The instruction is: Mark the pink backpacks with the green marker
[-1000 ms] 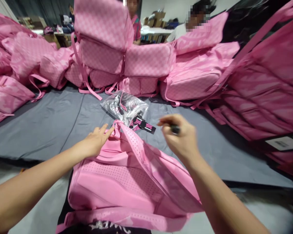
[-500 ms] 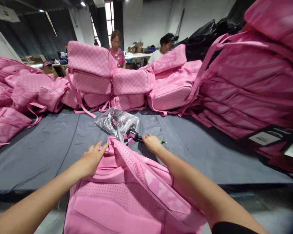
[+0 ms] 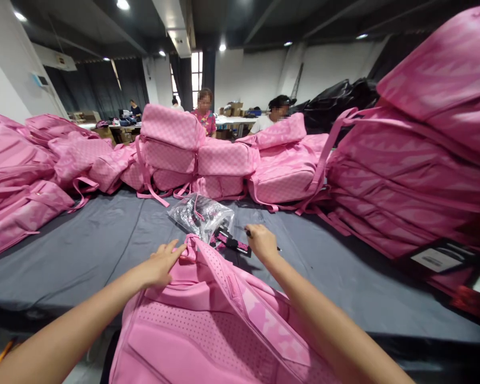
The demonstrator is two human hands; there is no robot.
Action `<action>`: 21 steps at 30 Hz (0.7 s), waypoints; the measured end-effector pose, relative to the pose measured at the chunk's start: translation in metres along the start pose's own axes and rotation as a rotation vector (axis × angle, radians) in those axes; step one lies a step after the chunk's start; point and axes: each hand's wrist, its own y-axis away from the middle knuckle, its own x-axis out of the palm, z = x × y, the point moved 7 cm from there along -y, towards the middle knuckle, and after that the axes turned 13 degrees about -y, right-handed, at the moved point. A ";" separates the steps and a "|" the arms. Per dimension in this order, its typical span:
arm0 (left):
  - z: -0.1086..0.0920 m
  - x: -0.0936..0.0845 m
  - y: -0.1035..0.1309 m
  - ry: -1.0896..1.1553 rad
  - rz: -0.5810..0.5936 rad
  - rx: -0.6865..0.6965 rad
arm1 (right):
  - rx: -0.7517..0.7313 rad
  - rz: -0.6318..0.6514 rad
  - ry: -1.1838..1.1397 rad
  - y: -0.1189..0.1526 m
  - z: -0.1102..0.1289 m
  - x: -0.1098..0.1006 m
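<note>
A pink backpack point(image 3: 208, 325) lies in front of me, its padded, dotted back panel facing me and a shoulder strap slanting across it. My left hand point(image 3: 164, 264) grips its top edge beside the carry loop point(image 3: 189, 250), fingers reaching over it and thumb hidden. Beyond the bag's top, my right hand point(image 3: 262, 242) is closed around a thin black pen-like tool point(image 3: 248, 233), whose ends stick out of the fist. Just left of that fist, black and pink glitter tags point(image 3: 236, 244) lie partly out of a clear plastic bag point(image 3: 200, 213).
Pink checked backpacks point(image 3: 172, 128) are stacked along the far side of the grey-covered table point(image 3: 116, 240). More pink bags point(image 3: 16, 160) heap at the left. A tall pile of pink camouflage bags point(image 3: 408, 176) rises at the right, with black tags point(image 3: 436, 258). Several people are behind.
The view has tilted upward. My right hand has moved off the black and pink tags, still closed on the thin tool. The left hand stays at the backpack's top.
</note>
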 end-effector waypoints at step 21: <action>-0.021 -0.012 0.071 1.092 -0.556 -0.125 | -0.269 0.010 -0.902 0.081 0.149 -0.035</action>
